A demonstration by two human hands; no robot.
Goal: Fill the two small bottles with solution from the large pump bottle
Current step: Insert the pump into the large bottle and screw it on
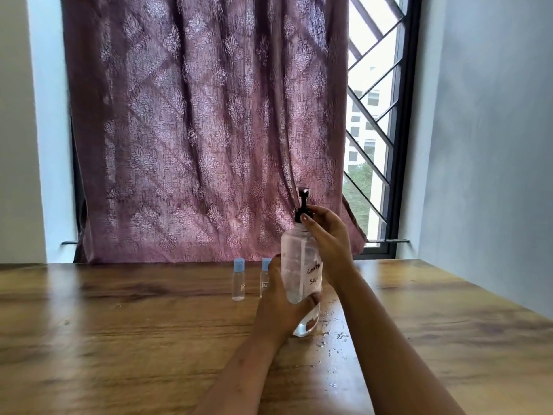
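Note:
The large clear pump bottle with a black pump top and a handwritten label is held above the wooden table. My left hand grips its lower body from the left. My right hand pinches the black collar under the pump head. Two small clear bottles with blue caps stand capped behind it: one in full view, the other partly hidden by my left hand and the big bottle.
Drops of spilled liquid lie on the table to the right of the large bottle. A purple patterned curtain hangs behind the table, with a barred window to its right and a wall on the far right.

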